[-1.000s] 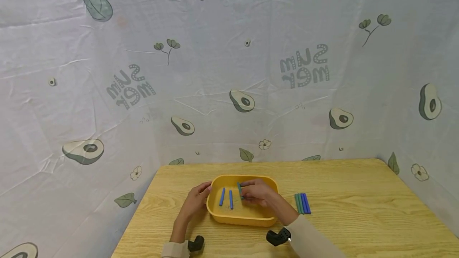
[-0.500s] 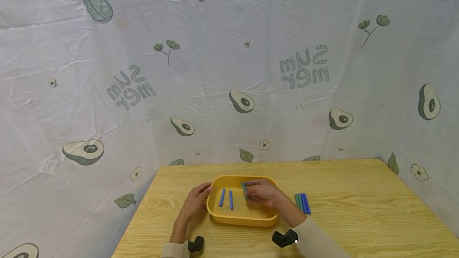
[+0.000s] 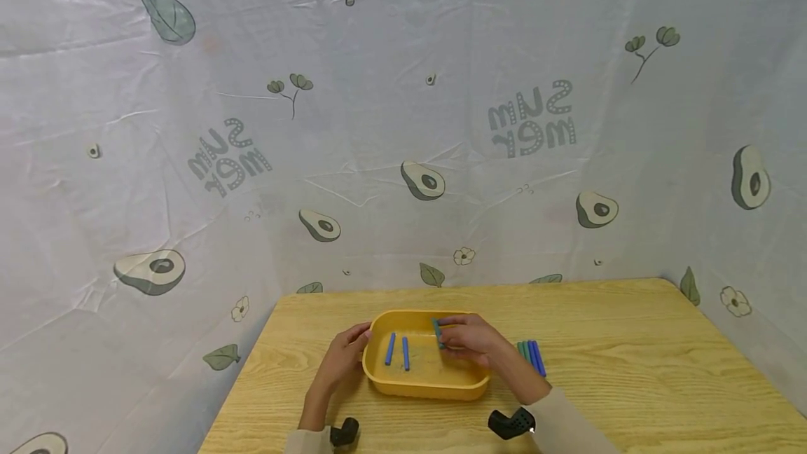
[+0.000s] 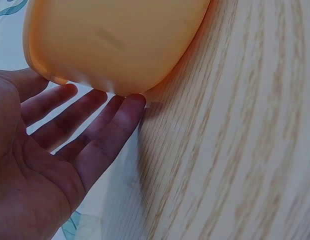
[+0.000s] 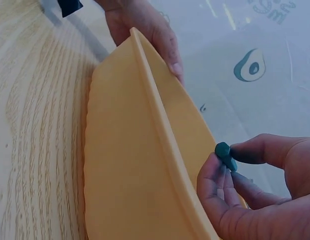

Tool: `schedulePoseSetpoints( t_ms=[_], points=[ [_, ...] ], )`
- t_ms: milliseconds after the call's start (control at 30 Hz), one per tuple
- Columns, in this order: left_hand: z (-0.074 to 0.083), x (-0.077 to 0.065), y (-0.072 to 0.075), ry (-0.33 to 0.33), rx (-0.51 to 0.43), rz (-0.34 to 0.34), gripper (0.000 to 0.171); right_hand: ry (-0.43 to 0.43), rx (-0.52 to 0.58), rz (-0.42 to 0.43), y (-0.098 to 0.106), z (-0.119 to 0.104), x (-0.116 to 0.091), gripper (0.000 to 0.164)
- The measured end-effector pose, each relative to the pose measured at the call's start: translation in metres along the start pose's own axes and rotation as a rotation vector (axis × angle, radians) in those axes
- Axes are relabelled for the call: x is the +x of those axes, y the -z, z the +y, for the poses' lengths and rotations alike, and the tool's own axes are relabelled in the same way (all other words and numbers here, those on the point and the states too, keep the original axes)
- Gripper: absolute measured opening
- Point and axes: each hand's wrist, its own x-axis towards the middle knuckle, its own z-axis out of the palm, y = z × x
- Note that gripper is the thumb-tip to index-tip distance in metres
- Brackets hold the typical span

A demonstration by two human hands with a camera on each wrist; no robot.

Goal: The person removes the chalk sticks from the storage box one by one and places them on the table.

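A yellow plastic tray (image 3: 435, 391) stands on the table. My left hand (image 3: 343, 356) holds its left end; in the left wrist view the fingertips (image 4: 135, 102) touch the outer wall and the thumb reaches the rim. Over the tray's right half, my right hand (image 3: 469, 338) pinches a thin green chalk-like stick (image 5: 224, 151) between thumb and fingers. Dark smudges show on the right fingertips. Two blue sticks, the left one (image 3: 390, 349) and the right one (image 3: 406, 354), lie apart on the tray floor.
Right of the tray, green sticks (image 3: 525, 350) and blue sticks (image 3: 537, 357) lie side by side on the wooden table (image 3: 630, 356). A printed curtain (image 3: 353, 125) hangs behind and at the sides. Faint dark marks show on the tray floor.
My right hand has moved a little to the right inside the tray with the green stick in its fingers. The left hand and the blue sticks keep their places.
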Motion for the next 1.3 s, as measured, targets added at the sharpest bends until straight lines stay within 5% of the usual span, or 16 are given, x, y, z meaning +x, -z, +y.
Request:
schedulePoseSetpoints(
  t_ms=[1300],
  points=[
    [-0.002,0.006,0.005,0.007,-0.003,-0.016,0.05,0.034,0.137,-0.162,0.053,-0.019,-0.036,0.066]
  ],
)
